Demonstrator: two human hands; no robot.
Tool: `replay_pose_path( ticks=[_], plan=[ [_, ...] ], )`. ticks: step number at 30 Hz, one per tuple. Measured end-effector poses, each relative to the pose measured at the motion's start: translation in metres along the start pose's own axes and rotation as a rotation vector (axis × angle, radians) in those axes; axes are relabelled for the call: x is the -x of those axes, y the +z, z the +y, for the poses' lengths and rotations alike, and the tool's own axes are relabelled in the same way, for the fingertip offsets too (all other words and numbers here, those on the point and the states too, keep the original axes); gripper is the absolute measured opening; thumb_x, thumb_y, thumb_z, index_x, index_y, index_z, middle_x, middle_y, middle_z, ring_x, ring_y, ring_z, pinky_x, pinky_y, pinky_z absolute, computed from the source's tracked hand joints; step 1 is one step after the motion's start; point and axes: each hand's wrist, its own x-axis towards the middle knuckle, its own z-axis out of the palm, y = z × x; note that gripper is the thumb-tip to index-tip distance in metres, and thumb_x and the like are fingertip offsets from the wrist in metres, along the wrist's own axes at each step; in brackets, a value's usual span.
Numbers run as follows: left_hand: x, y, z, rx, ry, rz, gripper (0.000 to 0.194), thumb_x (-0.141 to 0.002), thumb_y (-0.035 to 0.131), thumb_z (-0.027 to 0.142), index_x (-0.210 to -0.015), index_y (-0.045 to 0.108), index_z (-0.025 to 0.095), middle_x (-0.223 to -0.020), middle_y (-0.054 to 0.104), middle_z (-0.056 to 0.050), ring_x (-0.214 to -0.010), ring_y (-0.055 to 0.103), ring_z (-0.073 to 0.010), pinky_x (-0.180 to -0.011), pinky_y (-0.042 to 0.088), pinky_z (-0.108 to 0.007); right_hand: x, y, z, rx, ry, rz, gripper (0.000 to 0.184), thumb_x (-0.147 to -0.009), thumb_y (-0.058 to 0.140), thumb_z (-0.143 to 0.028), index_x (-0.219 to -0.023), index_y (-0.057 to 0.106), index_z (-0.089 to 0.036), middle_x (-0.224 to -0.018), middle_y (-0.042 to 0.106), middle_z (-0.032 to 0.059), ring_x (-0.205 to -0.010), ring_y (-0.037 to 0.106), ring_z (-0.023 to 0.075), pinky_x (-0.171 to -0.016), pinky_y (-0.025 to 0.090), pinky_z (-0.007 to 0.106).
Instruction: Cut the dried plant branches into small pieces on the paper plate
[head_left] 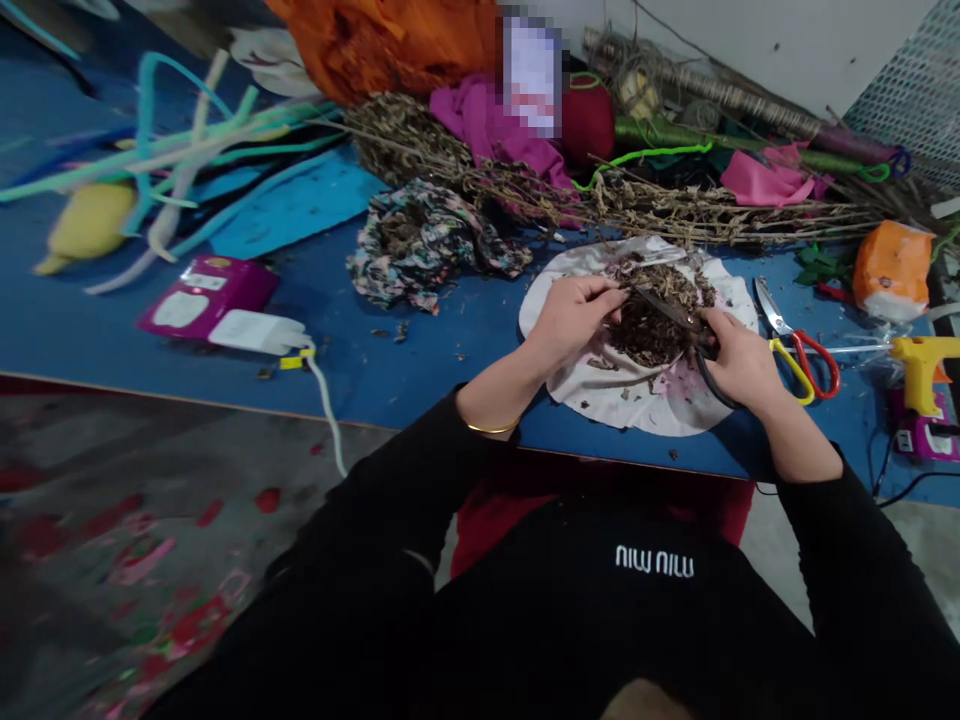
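Observation:
A round piece of white cloth (570,270) lies on the blue table in front of me, with a pile of dried, dark brown plant bits (649,335) heaped on it. My right hand (739,360) grips a pair of dark-handled scissors (671,310), whose blades point left over the pile. At the pile's left edge, my left hand (574,315) has thumb and fingers pinched together near the blade tips. What lies in that pinch is too small to make out. Just right of the cloth rests another pair of scissors (795,345) with red and yellow handles.
A crumpled patterned cloth (435,245) holds more dried bits. Long dried stalks (675,210) run along the back. Purple packs (232,285), a white power strip (259,330) and foam-like strips lie left. A yellow glue gun (919,365) and an orange pack (892,265) stand right.

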Motion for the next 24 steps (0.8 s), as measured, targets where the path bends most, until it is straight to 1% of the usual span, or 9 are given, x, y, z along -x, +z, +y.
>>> replay_pose_path(
  ticks=[3, 5, 9, 11, 15, 18, 20, 22, 24],
  plan=[
    [-0.003, 0.001, -0.004, -0.017, 0.091, 0.054, 0.024, -0.088, 0.062, 0.031, -0.067, 0.062, 0.018, -0.06, 0.06, 0.001, -0.048, 0.042, -0.0075, -0.048, 0.037, -0.021, 0.001, -0.003, 0.001, -0.05, -0.023, -0.016, 0.056, -0.084, 0.051, -0.038, -0.135, 0.06, -0.018, -0.119, 0.07, 0.014, -0.095, 0.066, 0.0284, -0.073, 0.046, 0.036],
    [-0.004, 0.0, -0.007, -0.025, 0.128, 0.064, 0.023, -0.088, 0.062, 0.031, -0.068, 0.063, 0.018, -0.063, 0.061, 0.0, -0.05, 0.041, -0.0075, -0.049, 0.035, -0.022, 0.002, -0.003, 0.001, -0.066, -0.04, -0.026, 0.056, -0.084, 0.052, -0.04, -0.134, 0.061, -0.018, -0.116, 0.071, 0.014, -0.093, 0.066, 0.0279, -0.073, 0.047, 0.036],
    [-0.001, 0.002, -0.004, -0.071, 0.123, -0.011, 0.026, -0.089, 0.06, 0.034, -0.068, 0.063, 0.019, -0.056, 0.055, 0.002, -0.049, 0.041, -0.0089, -0.049, 0.032, -0.023, 0.002, -0.001, 0.002, -0.104, -0.055, -0.002, 0.055, -0.083, 0.054, -0.041, -0.133, 0.061, -0.018, -0.118, 0.07, 0.0145, -0.094, 0.066, 0.0281, -0.077, 0.049, 0.038],
    [0.003, 0.004, 0.0, -0.116, 0.118, -0.058, 0.028, -0.089, 0.061, 0.035, -0.065, 0.062, 0.02, -0.054, 0.054, 0.001, -0.052, 0.046, -0.0104, -0.05, 0.035, -0.023, 0.002, 0.0, 0.002, -0.116, -0.058, 0.008, 0.056, -0.083, 0.054, -0.04, -0.133, 0.061, -0.018, -0.119, 0.07, 0.0147, -0.095, 0.066, 0.0286, -0.078, 0.049, 0.038],
    [0.005, 0.006, 0.0, -0.171, 0.112, -0.113, 0.03, -0.089, 0.061, 0.035, -0.064, 0.064, 0.019, -0.058, 0.062, -0.001, -0.056, 0.052, -0.0118, -0.052, 0.04, -0.024, 0.002, 0.0, -0.001, -0.116, -0.075, 0.009, 0.054, -0.082, 0.055, -0.04, -0.131, 0.062, -0.02, -0.116, 0.07, 0.0135, -0.093, 0.066, 0.0283, -0.077, 0.049, 0.037],
    [0.003, 0.007, -0.006, -0.207, 0.11, -0.119, 0.029, -0.089, 0.062, 0.035, -0.065, 0.066, 0.019, -0.063, 0.067, -0.003, -0.054, 0.053, -0.0112, -0.054, 0.044, -0.025, 0.002, 0.002, -0.003, -0.071, -0.088, -0.005, 0.054, -0.083, 0.053, -0.041, -0.132, 0.061, -0.019, -0.116, 0.07, 0.0143, -0.092, 0.066, 0.0287, -0.074, 0.048, 0.037],
    [0.002, 0.008, -0.009, -0.202, 0.107, -0.12, 0.027, -0.089, 0.062, 0.035, -0.069, 0.069, 0.019, -0.065, 0.069, -0.004, -0.057, 0.058, -0.0118, -0.056, 0.048, -0.025, 0.003, 0.004, -0.002, -0.019, -0.083, -0.021, 0.054, -0.085, 0.052, -0.042, -0.132, 0.06, -0.018, -0.117, 0.07, 0.0156, -0.092, 0.065, 0.0297, -0.073, 0.047, 0.037],
    [0.002, 0.008, -0.009, -0.177, 0.091, -0.123, 0.023, -0.089, 0.062, 0.033, -0.075, 0.072, 0.018, -0.066, 0.07, -0.004, -0.06, 0.062, -0.0129, -0.058, 0.051, -0.025, 0.003, 0.006, -0.002, 0.015, -0.073, -0.042, 0.052, -0.086, 0.05, -0.041, -0.131, 0.061, -0.018, -0.116, 0.07, 0.016, -0.091, 0.065, 0.0301, -0.071, 0.045, 0.037],
    [0.004, 0.009, -0.007, -0.154, 0.065, -0.122, 0.021, -0.088, 0.062, 0.031, -0.077, 0.072, 0.018, -0.065, 0.07, -0.003, -0.059, 0.062, -0.0127, -0.057, 0.052, -0.024, 0.003, 0.008, -0.002, 0.023, -0.065, -0.06, 0.05, -0.085, 0.049, -0.038, -0.129, 0.061, -0.017, -0.112, 0.072, 0.0157, -0.09, 0.066, 0.0297, -0.071, 0.045, 0.036]
  ],
)
